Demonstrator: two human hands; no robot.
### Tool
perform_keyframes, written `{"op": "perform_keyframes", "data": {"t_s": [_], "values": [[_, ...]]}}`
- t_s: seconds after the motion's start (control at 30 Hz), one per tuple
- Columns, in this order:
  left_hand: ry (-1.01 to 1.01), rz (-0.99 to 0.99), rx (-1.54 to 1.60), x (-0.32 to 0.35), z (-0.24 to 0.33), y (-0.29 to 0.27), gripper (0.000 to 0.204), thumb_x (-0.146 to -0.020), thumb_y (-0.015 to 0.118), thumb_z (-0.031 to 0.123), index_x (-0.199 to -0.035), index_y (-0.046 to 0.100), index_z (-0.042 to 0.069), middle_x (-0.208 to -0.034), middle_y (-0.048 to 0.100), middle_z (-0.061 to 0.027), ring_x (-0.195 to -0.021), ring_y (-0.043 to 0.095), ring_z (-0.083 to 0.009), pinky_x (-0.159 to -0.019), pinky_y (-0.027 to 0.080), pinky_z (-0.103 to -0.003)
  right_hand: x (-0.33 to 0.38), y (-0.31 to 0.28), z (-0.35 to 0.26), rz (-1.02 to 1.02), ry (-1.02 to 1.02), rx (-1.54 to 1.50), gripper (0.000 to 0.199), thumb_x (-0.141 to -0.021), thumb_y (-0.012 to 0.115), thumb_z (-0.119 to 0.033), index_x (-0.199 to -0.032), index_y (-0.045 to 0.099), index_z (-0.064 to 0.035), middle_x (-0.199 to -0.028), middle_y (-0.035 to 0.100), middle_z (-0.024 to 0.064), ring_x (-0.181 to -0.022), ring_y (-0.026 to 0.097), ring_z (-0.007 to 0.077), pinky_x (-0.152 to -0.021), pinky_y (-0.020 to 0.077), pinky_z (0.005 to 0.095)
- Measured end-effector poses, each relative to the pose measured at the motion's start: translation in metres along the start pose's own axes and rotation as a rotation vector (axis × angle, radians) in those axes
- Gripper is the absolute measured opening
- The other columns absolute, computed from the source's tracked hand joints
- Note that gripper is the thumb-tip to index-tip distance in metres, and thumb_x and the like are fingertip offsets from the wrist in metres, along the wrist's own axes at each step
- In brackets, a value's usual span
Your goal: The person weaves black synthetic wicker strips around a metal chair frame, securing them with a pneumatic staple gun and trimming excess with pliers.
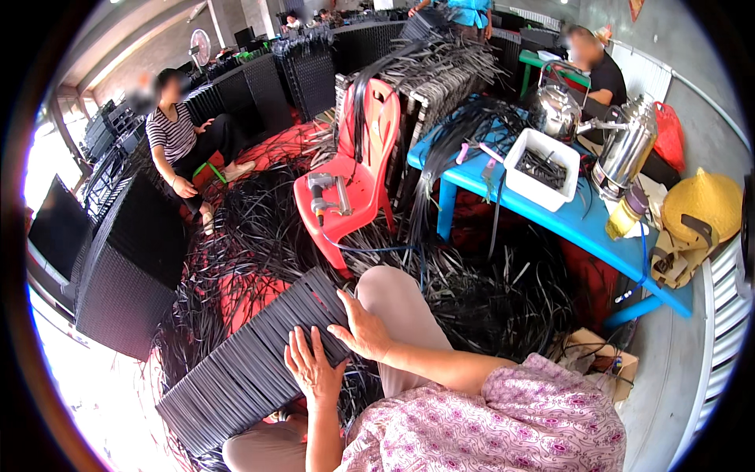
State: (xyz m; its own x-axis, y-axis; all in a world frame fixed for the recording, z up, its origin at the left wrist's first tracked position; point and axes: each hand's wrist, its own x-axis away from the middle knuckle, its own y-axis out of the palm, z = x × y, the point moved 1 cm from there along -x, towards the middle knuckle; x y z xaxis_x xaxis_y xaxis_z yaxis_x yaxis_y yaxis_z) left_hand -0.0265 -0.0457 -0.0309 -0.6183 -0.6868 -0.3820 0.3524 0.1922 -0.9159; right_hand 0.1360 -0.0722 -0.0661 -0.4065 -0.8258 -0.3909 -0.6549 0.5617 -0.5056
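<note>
A long black panel (236, 358), wrapped in close rows of flat strip, lies slantwise across my lap. A narrow slit with a reddish tint shows near its far end. Flat on the panel's near side rests my left hand (313, 368), fingers spread. At the right edge, beside the far end, my right hand (362, 329) has its thumb and forefinger stretched apart against the strips. Its other fingers are partly hidden. Neither hand shows a tool in it.
A red plastic chair (346, 185) ahead carries a pneumatic nailer (326, 197). On the blue table (621, 248) stand a white tub (543, 169), a kettle (557, 110) and a steel flask (625, 149). Loose black strips (503, 291) cover the floor. A person (177, 130) sits far left.
</note>
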Motion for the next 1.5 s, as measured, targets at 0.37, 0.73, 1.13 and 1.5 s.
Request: {"op": "perform_keyframes", "data": {"t_s": [0.37, 0.73, 1.13, 1.5], "values": [[0.003, 0.076, -0.042, -0.001, 0.0, 0.011, 0.105, -0.054, 0.089, 0.023, -0.146, 0.042, 0.007, -0.153, 0.036, -0.02, -0.141, 0.034, -0.0382, -0.115, 0.026, -0.051, 0.001, -0.025, -0.001, -0.037, -0.002, -0.077, 0.078, -0.09, 0.068, -0.033, -0.148, 0.028, 0.0001, -0.142, 0.044, 0.0271, -0.13, 0.046, 0.0419, -0.111, 0.0363, 0.048], [0.013, 0.111, -0.045, -0.007, 0.001, 0.011, 0.112, -0.049, 0.091, 0.019, -0.148, 0.04, 0.008, -0.155, 0.035, -0.0181, -0.14, 0.035, -0.0375, -0.114, 0.029, -0.051, 0.067, -0.418, 0.098, 1.341, 0.189, 0.368, 0.088, -0.08, 0.081, -0.026, -0.147, 0.031, 0.0031, -0.14, 0.042, 0.0227, -0.13, 0.042, 0.0316, -0.109, 0.0328, 0.0394], [0.027, 0.157, -0.052, 0.009, 0.007, 0.015, 0.108, -0.05, 0.091, 0.019, -0.146, 0.043, 0.008, -0.152, 0.039, -0.0184, -0.139, 0.038, -0.0366, -0.113, 0.031, -0.05, 0.128, -0.602, 0.214, 1.311, 0.331, 0.206, 0.124, -0.063, 0.092, -0.019, -0.152, 0.009, 0.0038, -0.141, 0.047, 0.0225, -0.127, 0.051, 0.0279, -0.108, 0.0383, 0.0349], [0.014, 0.109, 0.008, 0.009, 0.012, 0.01, 0.107, -0.049, 0.091, 0.017, -0.145, 0.044, 0.008, -0.153, 0.036, -0.0185, -0.141, 0.035, -0.0371, -0.115, 0.028, -0.051, 0.14, -0.606, 0.24, 1.307, 0.273, 0.294, 0.074, -0.057, 0.089, -0.018, -0.122, 0.057, -0.0044, -0.111, 0.067, 0.0084, -0.1, 0.065, 0.0206, -0.093, 0.0497, 0.0345]]}}
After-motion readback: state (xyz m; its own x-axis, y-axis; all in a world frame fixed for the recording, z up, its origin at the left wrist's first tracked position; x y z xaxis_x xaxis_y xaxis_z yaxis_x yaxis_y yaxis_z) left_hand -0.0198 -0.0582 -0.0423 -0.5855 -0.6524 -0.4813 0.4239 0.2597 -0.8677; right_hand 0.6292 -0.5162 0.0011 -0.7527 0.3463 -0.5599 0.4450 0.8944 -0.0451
